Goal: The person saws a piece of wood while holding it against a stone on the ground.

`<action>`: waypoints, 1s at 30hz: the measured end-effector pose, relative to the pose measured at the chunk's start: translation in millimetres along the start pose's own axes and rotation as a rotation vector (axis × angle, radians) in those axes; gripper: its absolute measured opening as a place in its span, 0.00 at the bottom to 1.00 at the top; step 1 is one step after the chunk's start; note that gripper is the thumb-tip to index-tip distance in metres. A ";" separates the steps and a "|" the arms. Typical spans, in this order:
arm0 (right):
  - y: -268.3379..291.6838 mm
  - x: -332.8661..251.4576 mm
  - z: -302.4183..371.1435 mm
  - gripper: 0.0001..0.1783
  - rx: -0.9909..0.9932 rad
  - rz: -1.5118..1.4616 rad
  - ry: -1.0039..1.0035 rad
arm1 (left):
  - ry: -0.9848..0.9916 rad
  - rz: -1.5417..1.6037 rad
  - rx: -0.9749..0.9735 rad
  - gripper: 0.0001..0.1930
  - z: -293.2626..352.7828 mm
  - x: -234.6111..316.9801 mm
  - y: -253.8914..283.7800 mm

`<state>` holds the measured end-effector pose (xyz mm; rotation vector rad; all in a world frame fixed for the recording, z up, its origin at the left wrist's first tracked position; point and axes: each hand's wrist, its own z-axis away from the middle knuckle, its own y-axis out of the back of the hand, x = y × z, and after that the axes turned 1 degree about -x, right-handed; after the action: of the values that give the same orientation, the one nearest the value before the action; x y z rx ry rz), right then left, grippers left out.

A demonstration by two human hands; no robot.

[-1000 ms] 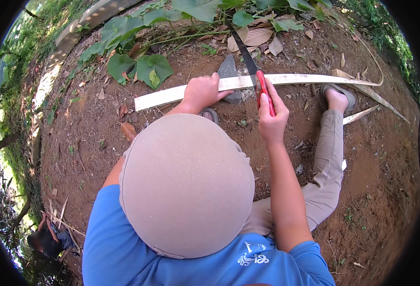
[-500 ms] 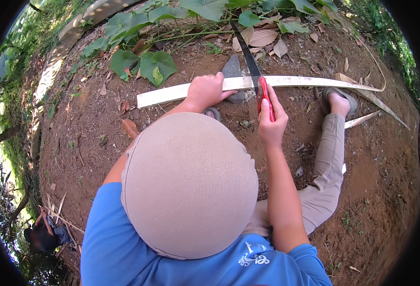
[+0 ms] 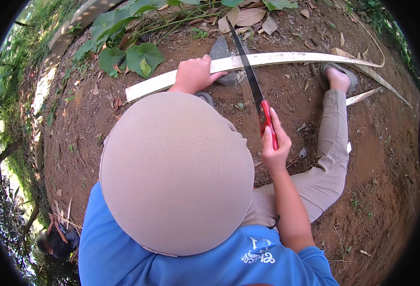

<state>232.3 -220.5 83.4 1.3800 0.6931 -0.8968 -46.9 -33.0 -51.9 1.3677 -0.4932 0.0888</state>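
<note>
Left hand: left hand [image 3: 194, 75] pressed down on a long pale split strip [image 3: 267, 60], fingers curled over its far edge and thumb on the near side, closed around it and pinning it.
Right hand: right hand [image 3: 273, 145] wrapped tight on the red handle of a handsaw [image 3: 255, 88]; the dark blade runs forward from the knuckles and crosses the strip just to the right of the left fingertips.
Strip: lies crosswise on bare reddish soil [image 3: 372, 157], running from beyond the left fingers out past the outstretched foot [image 3: 338, 77], where it tapers. A grey stone [image 3: 220, 53] sits beneath it, just beyond the left fingers.
Step in hand (judgement): sawing through the strip, blade set on it at the stone.
Next move calls for (judgement): steady strokes along the blade's line, firm downward pressure from the left hand so the strip does not shift, left fingertips kept clear of the teeth.
Around: broad green leaves [image 3: 132, 56] beyond the left hand; dry brown leaves [image 3: 248, 16] past the blade tip; a second pale sliver [image 3: 362, 97] by the foot.
In the way: a tan hat [image 3: 176, 171] hides the ground nearest the body; the blade's far end points into leaf litter, which may snag it.
Cannot tell: depth of any cut.
</note>
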 end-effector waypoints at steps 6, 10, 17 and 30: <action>20.7 -13.5 19.2 0.33 -0.052 -0.013 -0.138 | -0.057 -0.023 0.043 0.42 0.4 -2.6 -1.7; 18.2 -58.6 -3.8 0.32 -0.002 -0.056 -0.214 | -0.062 -0.029 0.047 0.41 2.3 -5.4 -4.7; 36.2 -130.3 -58.8 0.26 -0.066 -0.059 -0.311 | -0.057 -0.022 0.073 0.40 5.2 -5.4 -6.7; 50.7 -141.4 -57.8 0.25 -0.093 0.022 -0.266 | -0.056 -0.030 0.046 0.41 5.2 -3.2 -7.5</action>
<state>208.6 -146.8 224.5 1.1572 0.5086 -0.9964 -48.7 -38.9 -59.4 1.4249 -0.5197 0.0377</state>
